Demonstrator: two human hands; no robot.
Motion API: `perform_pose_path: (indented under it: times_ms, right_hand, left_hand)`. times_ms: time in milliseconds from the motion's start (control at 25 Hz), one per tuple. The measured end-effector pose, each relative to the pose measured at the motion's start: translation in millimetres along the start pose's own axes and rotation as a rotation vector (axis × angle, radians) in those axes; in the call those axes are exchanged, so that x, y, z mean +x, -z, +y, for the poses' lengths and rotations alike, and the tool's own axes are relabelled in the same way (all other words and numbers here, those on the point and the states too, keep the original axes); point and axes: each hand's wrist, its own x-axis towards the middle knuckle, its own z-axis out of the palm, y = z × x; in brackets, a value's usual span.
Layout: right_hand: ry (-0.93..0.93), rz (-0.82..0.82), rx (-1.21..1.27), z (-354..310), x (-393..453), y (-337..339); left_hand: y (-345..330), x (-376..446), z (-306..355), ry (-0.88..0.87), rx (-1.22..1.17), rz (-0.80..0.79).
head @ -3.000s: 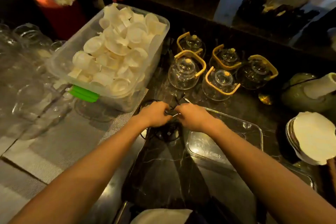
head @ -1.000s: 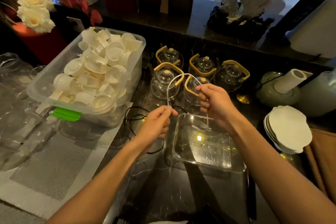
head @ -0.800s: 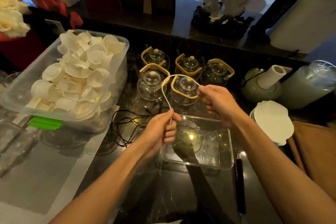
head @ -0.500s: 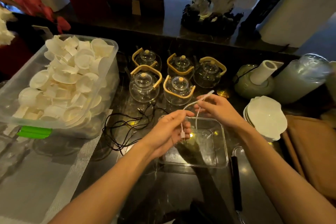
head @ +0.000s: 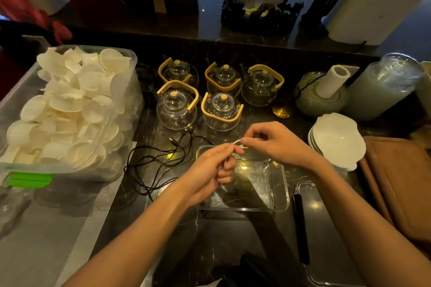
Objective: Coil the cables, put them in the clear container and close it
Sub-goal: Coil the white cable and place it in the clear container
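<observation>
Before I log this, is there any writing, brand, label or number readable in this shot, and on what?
None can be read.
Tan rectangular patch on the dark box at the back: blank or too blurred to tell.
Big clear plastic bin with green latch: no print visible.
Small clear rectangular container and thin white cable held between left hand and right hand: no markings visible.

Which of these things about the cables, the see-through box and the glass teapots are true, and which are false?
1. Both hands, left hand and right hand, hold the white cable. True.
2. The clear container is full of cables. False: nothing lies in it.
3. The black cables lie loose on the counter. True.
4. There are three glass teapots. False: there are five.
5. The big tub holds white cups. True.
</observation>
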Motion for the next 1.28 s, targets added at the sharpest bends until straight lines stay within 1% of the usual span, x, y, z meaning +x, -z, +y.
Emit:
perform_pose_path:
  times_ms: [120,200,320,440,520,640,720,800,920,1040,1080,1120,1200,1280]
  right_hand:
    - [0.012,-0.058,0.123,-5,8,2]
    - [0.032,-0.107,0.207,-12,14,-4]
    - [0.055,-0.173,0.337,-19,18,-11]
    - [-0.023,-0.129,0.521,-17,15,-18]
    - [-0.1,-0.08,0.592,-10,12,-26]
    - [-0.206,-0.059,0.626,0,4,-49]
    - [-0.248,-0.083,0.64,3,-6,-65]
    - [-0.271,-0.108,0.582,6,-16,-77]
    - [-0.24,-0.17,0.374,6,-32,-82]
    - [-0.131,-0.244,0.217,-7,-40,-71]
    - [-0.099,-0.245,0.177,-13,-38,-64]
    - [-0.076,-0.22,0.141,-20,-35,-56]
    - [-0.03,-0.111,0.102,-29,-25,-38]
    - [0.012,-0.033,0.101,-34,-13,-22]
  left_hand:
    - [-1,-5,0,0.049,0.241,-0.032]
    - [-6,-6,1,0.094,0.306,-0.083]
    - [-13,-9,4,0.103,0.251,-0.163]
    - [-17,-11,9,0.005,0.169,-0.216]
    - [-16,-10,14,-0.113,0.103,-0.181]
    - [-11,-5,18,-0.276,-0.045,-0.068]
    - [-3,0,20,-0.336,-0.141,0.008]
    - [7,2,23,-0.365,-0.166,0.062]
    - [20,4,29,-0.407,-0.022,0.192]
    - [27,10,33,-0.412,0.349,0.418]
    - [29,12,32,-0.373,0.476,0.446]
    - [29,12,29,-0.309,0.584,0.419]
    - [24,9,21,-0.177,0.713,0.275]
    - [14,3,12,-0.134,0.64,0.148]
